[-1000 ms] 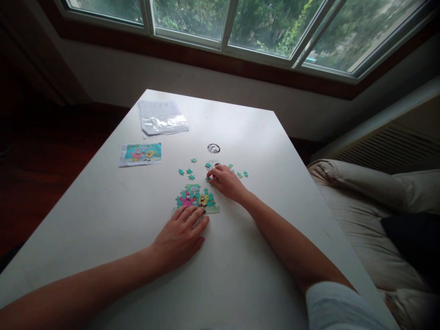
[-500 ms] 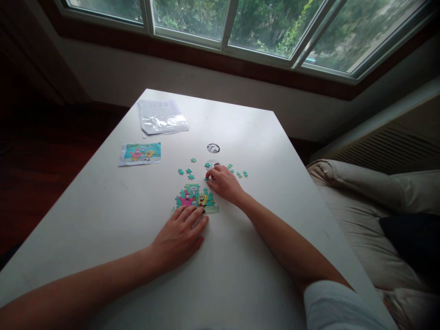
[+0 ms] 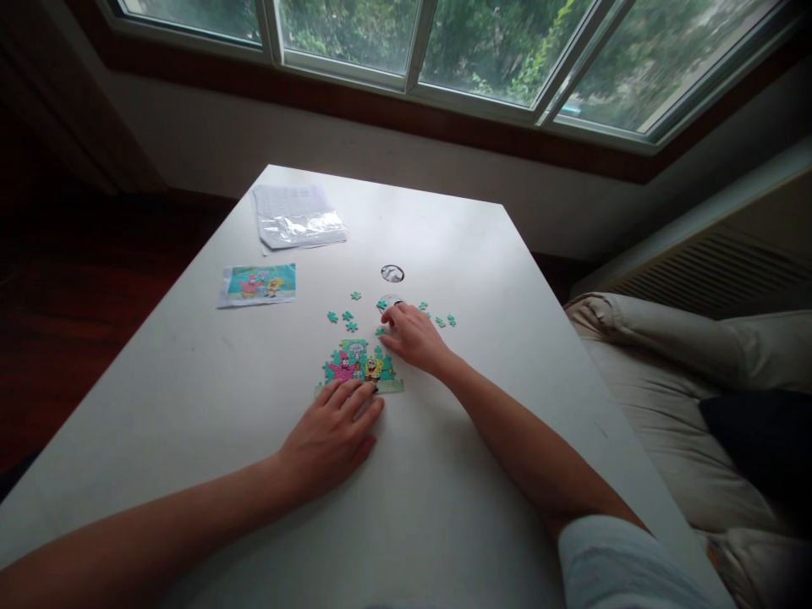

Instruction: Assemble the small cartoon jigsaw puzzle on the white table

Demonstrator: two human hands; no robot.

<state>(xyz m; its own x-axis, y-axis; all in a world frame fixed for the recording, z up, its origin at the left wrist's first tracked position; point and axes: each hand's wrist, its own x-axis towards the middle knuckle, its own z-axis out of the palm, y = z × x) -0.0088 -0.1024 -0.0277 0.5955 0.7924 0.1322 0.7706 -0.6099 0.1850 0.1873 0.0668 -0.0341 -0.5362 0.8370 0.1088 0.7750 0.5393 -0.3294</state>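
Note:
My left hand lies flat with its fingers spread, their tips over the lower edge of a partly joined jigsaw puzzle. The joined part shows a pink starfish, a yellow sponge figure and a pale green figure. Above its upper right side is my right hand, thumb and forefinger apart. A green puzzle piece lies by those fingertips, and another piece sits just beyond them. Several loose pieces are left of this hand; more pieces lie to its right, some partly hidden.
A small picture sheet of the same figures lies at left on the white table. Behind it is a clear plastic bag with papers. A round table hole lies beyond the pieces. A beige sofa stands at right.
My right thumb and forefinger have parted slightly beside the green piece, which now shows more fully. My left hand stays in place on the puzzle.

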